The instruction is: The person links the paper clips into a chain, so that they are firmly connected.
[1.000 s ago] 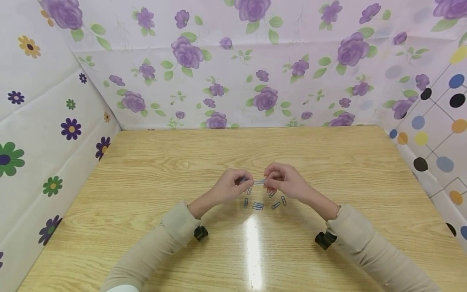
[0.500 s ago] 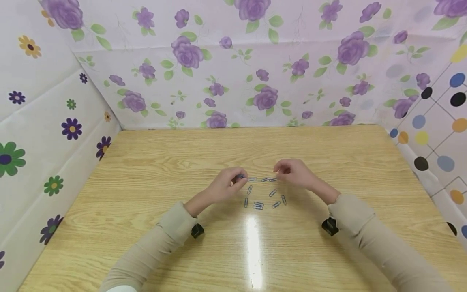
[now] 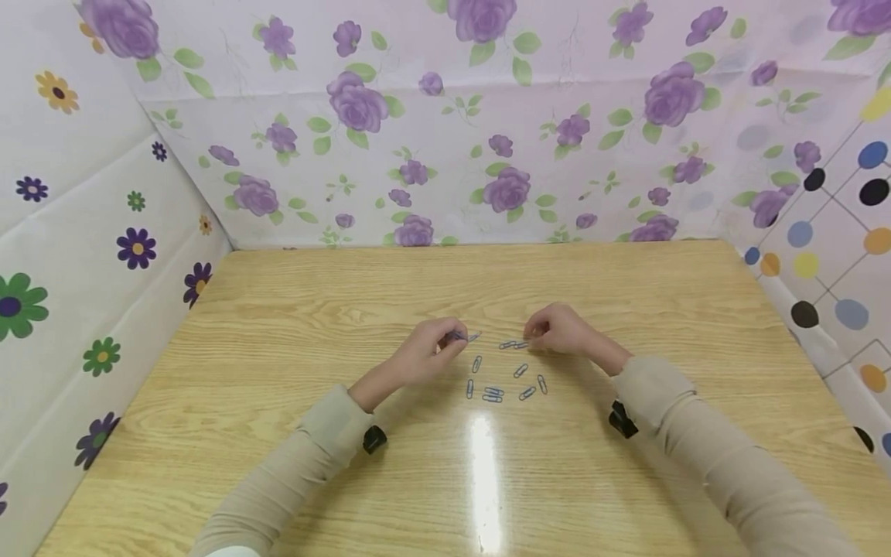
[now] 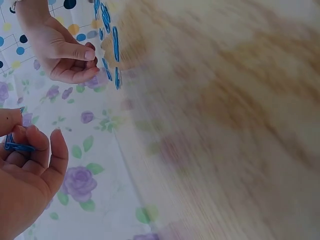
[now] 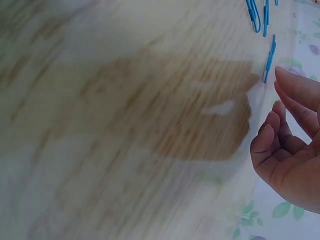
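In the head view, my left hand [image 3: 430,352] is above the table, left of centre, pinching a paper clip [image 3: 476,336] between thumb and finger. More blue clips [image 4: 19,146] are tucked under its curled fingers in the left wrist view. My right hand [image 3: 565,331] hovers at the right end of two overlapping paper clips [image 3: 513,345] on the table; whether these are linked I cannot tell. The right wrist view shows its thumb and fingers apart, gripping nothing, beside a blue paper clip [image 5: 270,60].
Several blue paper clips lie in a loose ring on the wooden table [image 3: 313,294], among them a stacked group [image 3: 493,394] at the front and a slanted clip [image 3: 527,393] to its right. A flowered cloth [image 3: 445,155] rises behind the table.
Earlier both hands held clips stretched between them. My right hand has released its end and moved right, and two clips now lie there. The left hand shifted slightly left, its clip now tilted.
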Tool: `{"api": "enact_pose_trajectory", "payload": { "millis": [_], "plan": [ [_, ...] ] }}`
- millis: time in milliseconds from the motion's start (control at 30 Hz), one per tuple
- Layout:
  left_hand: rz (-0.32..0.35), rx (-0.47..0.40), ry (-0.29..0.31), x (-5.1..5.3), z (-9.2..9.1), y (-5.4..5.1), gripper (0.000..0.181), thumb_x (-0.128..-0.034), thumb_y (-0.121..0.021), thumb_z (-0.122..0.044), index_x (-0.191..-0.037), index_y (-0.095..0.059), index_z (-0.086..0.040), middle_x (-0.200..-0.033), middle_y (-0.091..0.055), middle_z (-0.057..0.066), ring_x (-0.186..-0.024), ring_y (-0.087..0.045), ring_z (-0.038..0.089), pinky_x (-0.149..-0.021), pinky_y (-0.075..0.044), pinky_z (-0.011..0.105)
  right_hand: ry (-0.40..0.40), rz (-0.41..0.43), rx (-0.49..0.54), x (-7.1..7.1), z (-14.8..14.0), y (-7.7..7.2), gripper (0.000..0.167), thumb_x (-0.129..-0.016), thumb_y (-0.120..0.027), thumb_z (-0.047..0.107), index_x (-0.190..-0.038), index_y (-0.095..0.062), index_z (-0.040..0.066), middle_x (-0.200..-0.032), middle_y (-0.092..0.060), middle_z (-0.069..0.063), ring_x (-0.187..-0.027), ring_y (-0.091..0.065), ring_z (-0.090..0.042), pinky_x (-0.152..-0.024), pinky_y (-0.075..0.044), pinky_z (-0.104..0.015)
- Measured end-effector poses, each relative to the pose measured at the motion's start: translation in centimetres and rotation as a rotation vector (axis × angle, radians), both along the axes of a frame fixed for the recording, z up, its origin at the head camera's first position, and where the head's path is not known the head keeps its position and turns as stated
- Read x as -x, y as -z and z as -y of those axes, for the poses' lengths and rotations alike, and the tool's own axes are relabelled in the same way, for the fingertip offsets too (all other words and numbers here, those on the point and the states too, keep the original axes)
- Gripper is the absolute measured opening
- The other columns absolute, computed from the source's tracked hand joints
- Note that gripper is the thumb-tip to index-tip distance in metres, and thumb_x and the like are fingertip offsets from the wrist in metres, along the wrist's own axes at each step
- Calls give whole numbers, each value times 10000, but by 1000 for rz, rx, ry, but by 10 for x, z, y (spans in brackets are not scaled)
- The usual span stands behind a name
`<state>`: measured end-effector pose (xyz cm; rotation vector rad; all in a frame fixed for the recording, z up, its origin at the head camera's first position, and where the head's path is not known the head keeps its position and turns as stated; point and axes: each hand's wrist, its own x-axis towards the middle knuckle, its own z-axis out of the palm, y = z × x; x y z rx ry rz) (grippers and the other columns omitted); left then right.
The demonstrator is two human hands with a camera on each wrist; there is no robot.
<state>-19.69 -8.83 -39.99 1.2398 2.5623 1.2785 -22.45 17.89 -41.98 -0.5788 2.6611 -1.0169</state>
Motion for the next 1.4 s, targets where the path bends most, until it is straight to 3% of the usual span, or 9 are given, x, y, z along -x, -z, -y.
{"api": "enact_pose_trajectory", "payload": {
  "millis": [300,633,900,1067,1167,1267,1400],
  "plan": [
    [-6,13,27,1,0,-3,39,-872,-576,-14,-851,-606,0,-751,-580,20,-673,-500,91,-616,-461,221,16,-4,-48,-1,6,5,43,-748,-720,51,-762,-682,36,-672,-569,-2,-638,-476,-144,-595,-394,-267],
    [-18,36,45,2,0,-8,46,-880,-571,-22,-857,-610,-20,-752,-579,42,-664,-480,86,-607,-441,217,-25,-35,-97,-8,2,5,88,-786,-689,53,-717,-637,64,-687,-560,2,-652,-472,-141,-609,-393,-263],
    [-26,47,49,5,1,-6,50,-881,-568,-17,-862,-607,8,-763,-571,11,-673,-486,86,-610,-442,215,-24,34,58,-10,-8,1,33,-843,-636,72,-831,-635,41,-713,-569,-23,-614,-480,-140,-560,-419,-268],
    [-28,45,60,5,2,-7,53,-886,-560,-18,-868,-603,6,-778,-575,17,-678,-490,86,-610,-443,214,-117,96,211,-14,-14,-7,216,-883,-547,2,-1094,-590,-21,-754,-560,-147,-621,-460,-194,-559,-393,-261],
    [-25,45,64,5,1,-8,51,-888,-559,-21,-874,-599,6,-786,-573,17,-682,-489,84,-612,-443,213,-170,168,290,-17,-16,-11,254,-916,-459,-27,-1147,-564,-40,-703,-501,-173,-581,-421,-215,-534,-367,-278],
    [-28,47,66,5,1,-9,48,-888,-558,-19,-874,-595,9,-785,-569,17,-678,-486,84,-611,-441,213,-176,225,316,-21,-18,-14,257,-937,-410,-15,-1134,-571,-57,-716,-476,-208,-585,-412,-200,-546,-372,-319],
    [-35,49,70,5,0,-8,53,-888,-557,-15,-875,-595,20,-782,-567,18,-674,-482,84,-608,-438,212,-190,192,305,-26,-20,-19,255,-914,-456,-22,-1137,-556,-94,-870,-518,-254,-709,-460,-177,-636,-426,-311]
  ]
}}
